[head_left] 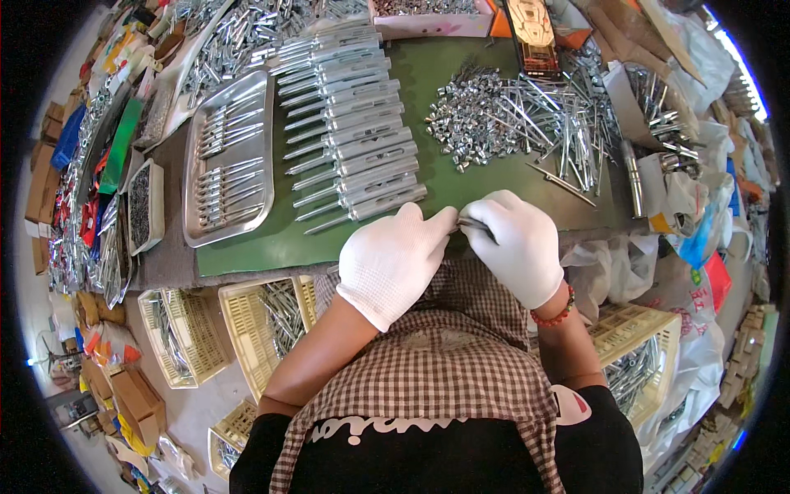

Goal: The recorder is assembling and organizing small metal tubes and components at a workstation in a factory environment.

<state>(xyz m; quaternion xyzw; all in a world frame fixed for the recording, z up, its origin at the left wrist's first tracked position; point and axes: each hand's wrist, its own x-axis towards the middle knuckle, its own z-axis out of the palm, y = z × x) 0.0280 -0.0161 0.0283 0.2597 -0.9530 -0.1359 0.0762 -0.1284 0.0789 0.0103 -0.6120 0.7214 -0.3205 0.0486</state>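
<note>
My left hand (393, 265) and my right hand (518, 245), both in white gloves, meet at the front edge of the green work mat (247, 262). A small dark metal piece (471, 222) shows in the pinched fingers of my right hand. The left fingertips press together right beside it; what they hold is hidden. Just beyond my left hand lies a column of silver metal rods with slotted sleeves (362, 160), their pointed ends to the left. Past my right hand are a pile of small metal sleeves (473, 115) and a heap of thin metal pins (576, 136).
A steel tray (267, 198) with rows of metal parts stands on the left. A phone (533, 37) lies at the back, near a box of small parts (432, 26). Below the table, cream plastic baskets (239, 329) hold metal rods. A metal cylinder (634, 177) lies at right.
</note>
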